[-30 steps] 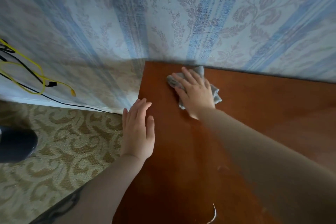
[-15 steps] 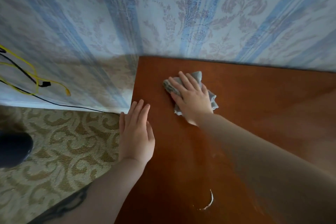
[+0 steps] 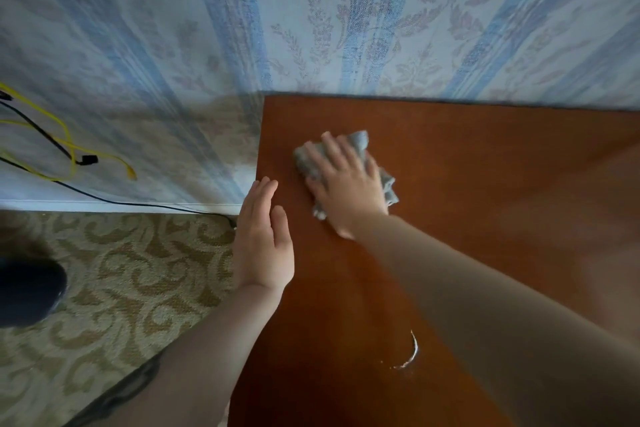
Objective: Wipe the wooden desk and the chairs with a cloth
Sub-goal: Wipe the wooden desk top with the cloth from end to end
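Close to the far left corner of the reddish-brown wooden desk (image 3: 467, 184), the right hand (image 3: 349, 184) lay flat on a crumpled grey cloth (image 3: 360, 142), fingers straight and slightly spread, pressing it against the desktop; cloth edges showed beyond the fingertips and past the hand's right side. Left hand (image 3: 263, 239) rested palm down at the desk's left edge, fingers straight and held together, thumb set apart on the wood, gripping nothing. A dark tattoo band (image 3: 131, 388) marked the left forearm. Near the front edge of the desk, between the two forearms, a thin white curved mark (image 3: 412, 352) showed on the surface. Desk's far edge met blue-striped floral wallpaper (image 3: 346, 28). Off the left edge: beige patterned carpet (image 3: 114, 270), a white baseboard (image 3: 104, 204), a yellow cable (image 3: 65, 139) and a black cable (image 3: 104, 196) along the wall, and a dark rounded object (image 3: 27, 295), blurred, not identifiable.
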`<state>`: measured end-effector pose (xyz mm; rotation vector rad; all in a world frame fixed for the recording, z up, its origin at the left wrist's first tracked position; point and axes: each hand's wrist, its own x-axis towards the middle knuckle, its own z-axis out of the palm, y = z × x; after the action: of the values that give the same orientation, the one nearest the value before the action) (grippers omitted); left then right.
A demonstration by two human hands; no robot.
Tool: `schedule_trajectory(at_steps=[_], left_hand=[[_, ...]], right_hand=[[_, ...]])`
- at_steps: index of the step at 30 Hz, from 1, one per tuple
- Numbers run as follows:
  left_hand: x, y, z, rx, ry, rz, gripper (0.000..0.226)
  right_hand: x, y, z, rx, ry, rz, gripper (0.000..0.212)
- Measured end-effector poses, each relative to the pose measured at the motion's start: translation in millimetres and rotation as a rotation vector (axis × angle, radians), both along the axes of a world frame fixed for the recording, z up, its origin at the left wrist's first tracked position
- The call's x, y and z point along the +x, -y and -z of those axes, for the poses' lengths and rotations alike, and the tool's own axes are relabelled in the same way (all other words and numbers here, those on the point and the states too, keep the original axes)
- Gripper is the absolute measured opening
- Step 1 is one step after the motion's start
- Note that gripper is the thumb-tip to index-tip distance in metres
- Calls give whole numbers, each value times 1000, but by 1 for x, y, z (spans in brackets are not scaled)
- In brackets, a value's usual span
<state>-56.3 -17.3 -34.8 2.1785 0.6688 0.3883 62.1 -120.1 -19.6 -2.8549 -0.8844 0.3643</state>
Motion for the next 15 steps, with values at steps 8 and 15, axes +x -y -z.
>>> schedule_trajectory(at_steps=[8, 15], left_hand=[[-8, -10, -3, -201, -5, 104, 53], [-8, -11, 4, -264, 63, 57, 54]], right_hand=[[14, 68, -10, -137, -51, -434, 58], [-30, -14, -1, -8, -11, 46, 57]])
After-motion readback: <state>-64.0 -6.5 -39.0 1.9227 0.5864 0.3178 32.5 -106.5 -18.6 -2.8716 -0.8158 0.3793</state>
